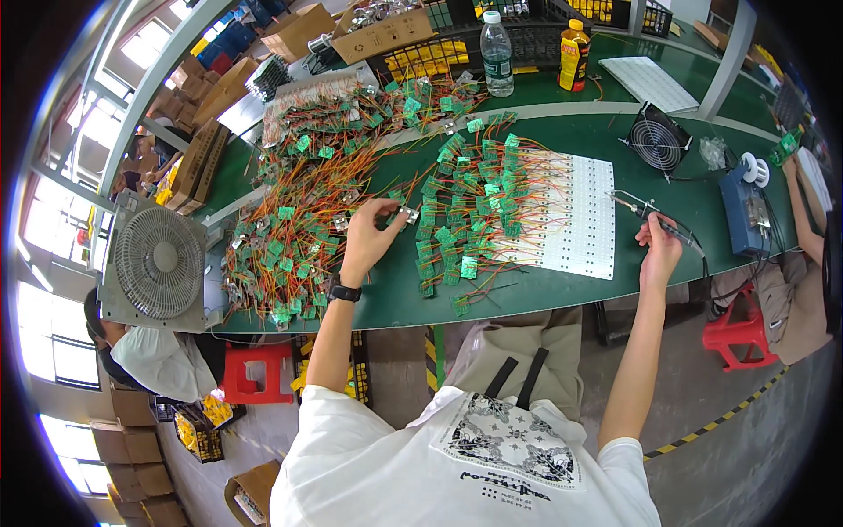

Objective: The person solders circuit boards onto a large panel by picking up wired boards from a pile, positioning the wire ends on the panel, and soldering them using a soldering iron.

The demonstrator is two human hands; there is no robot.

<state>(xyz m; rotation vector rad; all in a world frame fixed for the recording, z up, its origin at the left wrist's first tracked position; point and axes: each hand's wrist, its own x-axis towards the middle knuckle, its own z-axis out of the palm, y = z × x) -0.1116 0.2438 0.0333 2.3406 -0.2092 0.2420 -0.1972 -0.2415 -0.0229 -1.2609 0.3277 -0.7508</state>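
Note:
My right hand (660,255) is closed round the handle of a soldering iron (672,227), whose thin tip points left at the edge of the white perforated panel (584,220). Between the thumb and fingers of my left hand (371,235) is a small silvery part (408,214). Its exact kind is too small to make out. Just right of that hand lie rows of small green circuit boards (470,266), their red and yellow wires running onto the panel. A tangled heap of wired green boards (285,237) spreads beside the left hand.
A grey fan (158,255) stands at the left edge, a small black fan (659,145) at the back right. Near the blue soldering unit (746,209) sits a solder spool (755,169). A water bottle (497,57) and a yellow drink bottle (573,57) stand behind. A co-worker's arm (803,206) reaches in from the right.

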